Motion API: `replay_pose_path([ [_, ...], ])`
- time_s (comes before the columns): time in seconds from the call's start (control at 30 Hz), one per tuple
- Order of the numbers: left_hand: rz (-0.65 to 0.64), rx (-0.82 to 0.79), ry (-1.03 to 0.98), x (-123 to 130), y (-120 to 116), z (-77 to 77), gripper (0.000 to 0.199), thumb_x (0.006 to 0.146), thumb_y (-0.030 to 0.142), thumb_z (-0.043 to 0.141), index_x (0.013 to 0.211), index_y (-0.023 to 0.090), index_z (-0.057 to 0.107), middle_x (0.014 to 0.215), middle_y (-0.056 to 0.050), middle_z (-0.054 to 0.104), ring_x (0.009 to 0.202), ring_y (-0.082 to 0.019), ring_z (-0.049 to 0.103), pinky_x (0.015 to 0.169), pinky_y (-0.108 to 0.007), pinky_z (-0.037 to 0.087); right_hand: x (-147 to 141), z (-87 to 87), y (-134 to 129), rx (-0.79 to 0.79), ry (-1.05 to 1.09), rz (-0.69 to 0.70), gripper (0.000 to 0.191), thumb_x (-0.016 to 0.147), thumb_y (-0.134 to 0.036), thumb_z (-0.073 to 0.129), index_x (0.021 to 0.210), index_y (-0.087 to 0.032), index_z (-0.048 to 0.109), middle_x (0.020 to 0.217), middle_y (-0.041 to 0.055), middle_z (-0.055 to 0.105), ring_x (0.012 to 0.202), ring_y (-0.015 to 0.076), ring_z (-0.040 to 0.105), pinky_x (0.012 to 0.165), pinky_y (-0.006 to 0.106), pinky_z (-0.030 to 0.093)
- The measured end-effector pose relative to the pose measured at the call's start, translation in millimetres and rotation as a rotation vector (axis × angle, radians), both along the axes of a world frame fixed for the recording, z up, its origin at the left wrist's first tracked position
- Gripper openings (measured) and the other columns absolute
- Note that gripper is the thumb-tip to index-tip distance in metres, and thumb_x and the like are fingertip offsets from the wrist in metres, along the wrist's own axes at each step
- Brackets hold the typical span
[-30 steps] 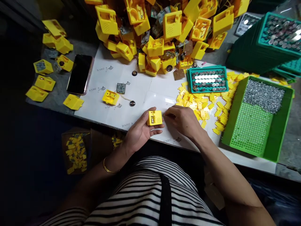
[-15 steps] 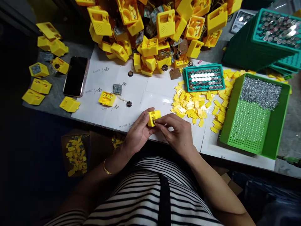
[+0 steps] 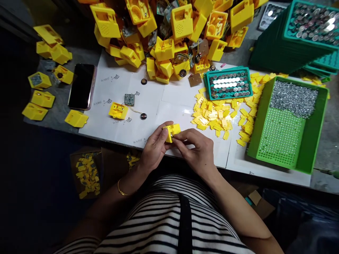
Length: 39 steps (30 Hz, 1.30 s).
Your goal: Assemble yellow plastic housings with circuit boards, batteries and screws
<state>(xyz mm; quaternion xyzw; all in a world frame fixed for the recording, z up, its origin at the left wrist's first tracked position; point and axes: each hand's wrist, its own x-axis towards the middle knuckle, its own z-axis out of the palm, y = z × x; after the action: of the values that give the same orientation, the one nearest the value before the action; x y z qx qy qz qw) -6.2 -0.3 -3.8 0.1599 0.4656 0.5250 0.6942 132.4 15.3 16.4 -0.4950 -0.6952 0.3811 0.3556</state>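
My left hand (image 3: 155, 149) is closed around a small yellow plastic housing (image 3: 174, 129), holding it just above the front edge of the table. The thumb and fingers of my right hand (image 3: 199, 151) are pinched together at the housing's open side. Something small and shiny shows there, but the fingertips cover most of it. Left of my hands, an open yellow housing (image 3: 118, 111) lies on the white sheet, with a grey circuit board (image 3: 129, 100) and a round black speaker (image 3: 143, 116) beside it, the speaker on thin wires.
Yellow covers (image 3: 212, 114) lie loose right of my hands, by a teal tray of button cells (image 3: 230, 84). Farther right stands a green basket (image 3: 288, 164) with small screws (image 3: 295, 97). Many yellow housings (image 3: 164, 49) pile up behind. A phone (image 3: 81, 86) lies left.
The view has shifted slightly. My left hand keeps hold of the yellow housing, and my right fingertips stay pinched at its opening with hardly any movement.
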Motion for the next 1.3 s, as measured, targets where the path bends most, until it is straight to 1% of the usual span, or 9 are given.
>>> replay_pose_path([
  [0.13,-0.012,-0.013,-0.016,0,-1,0.8,0.03,0.088,0.04,0.061,0.112,0.022,0.064,0.109,-0.004,0.067,0.093,-0.013,0.062,0.077,-0.023,0.053,2,0.0,0,0.019,0.013,0.058,0.007,0.089,-0.018,0.062,0.087,-0.017,0.069,0.084,0.004,0.068,0.075,0.013,0.064,0.066,0.025,0.052],
  [0.33,0.0,-0.013,-0.02,0,-1,0.0,0.03,0.086,0.04,0.063,0.11,0.023,0.065,0.106,-0.003,0.067,0.089,-0.012,0.063,0.074,-0.021,0.053,8,2.0,4,0.038,-0.031,0.163,0.013,0.092,-0.02,0.057,0.096,-0.019,0.069,0.094,0.0058,0.068,0.085,0.0152,0.065,0.074,0.028,0.055],
  [0.7,-0.04,0.012,0.041,0,-5,-3.6,0.037,0.087,0.042,0.062,0.117,0.021,0.065,0.109,-0.007,0.07,0.095,-0.016,0.065,0.077,-0.024,0.053,5,1.0,2,0.006,-0.077,0.163,0.016,0.096,-0.024,0.05,0.097,-0.019,0.064,0.093,0.007,0.061,0.083,0.0158,0.059,0.072,0.029,0.051],
  [0.8,-0.057,0.02,0.045,-1,-6,-4.6,0.038,0.087,0.043,0.062,0.117,0.021,0.066,0.111,-0.007,0.07,0.1,-0.018,0.065,0.081,-0.027,0.054,4,0.3,4,-0.054,-0.04,0.161,0.01,0.093,-0.023,0.054,0.089,-0.02,0.062,0.085,0.0034,0.059,0.076,0.0141,0.056,0.07,0.028,0.048],
  [0.9,-0.086,0.033,0.046,-2,-7,-6.7,0.038,0.086,0.044,0.063,0.117,0.023,0.066,0.112,-0.007,0.07,0.102,-0.02,0.066,0.083,-0.03,0.055,4,-2.2,7,-0.145,0.022,0.078,0.004,0.088,-0.023,0.06,0.09,-0.02,0.058,0.079,-0.0001,0.056,0.069,0.0126,0.052,0.066,0.027,0.046],
  [1.0,-0.135,0.044,0.069,-5,-8,-8.7,0.04,0.085,0.046,0.063,0.117,0.022,0.067,0.113,-0.007,0.069,0.107,-0.024,0.064,0.086,-0.033,0.055,5,-4.5,9,-0.22,0.076,0.02,0.028,0.08,-0.025,0.069,0.104,-0.021,0.055,0.096,0.0037,0.059,0.08,0.0156,0.054,0.067,0.029,0.048],
  [1.1,-0.202,0.082,0.108,-7,-7,-8.6,0.042,0.085,0.048,0.062,0.115,0.019,0.069,0.114,-0.009,0.069,0.11,-0.027,0.063,0.089,-0.036,0.054,7,-3.8,10,-0.244,0.07,0.081,0.04,0.078,-0.023,0.069,0.116,-0.022,0.055,0.114,0.0075,0.058,0.097,0.0205,0.056,0.073,0.032,0.05],
  [1.17,-0.229,0.104,0.114,-7,-6,-6.7,0.041,0.086,0.048,0.06,0.114,0.019,0.069,0.115,-0.01,0.068,0.11,-0.027,0.063,0.089,-0.035,0.054,8,-1.8,9,-0.235,0.072,0.112,0.044,0.08,-0.022,0.068,0.122,-0.023,0.055,0.113,0.0072,0.061,0.1,0.0212,0.057,0.077,0.034,0.05],
  [1.3,-0.201,0.123,0.12,-6,-4,-1.6,0.037,0.087,0.045,0.06,0.117,0.024,0.065,0.117,-0.006,0.066,0.106,-0.022,0.063,0.085,-0.029,0.055,9,1.3,4,-0.21,0.119,0.07,0.036,0.084,-0.03,0.069,0.12,-0.026,0.063,0.093,0.0038,0.062,0.083,0.0164,0.057,0.072,0.031,0.051],
])
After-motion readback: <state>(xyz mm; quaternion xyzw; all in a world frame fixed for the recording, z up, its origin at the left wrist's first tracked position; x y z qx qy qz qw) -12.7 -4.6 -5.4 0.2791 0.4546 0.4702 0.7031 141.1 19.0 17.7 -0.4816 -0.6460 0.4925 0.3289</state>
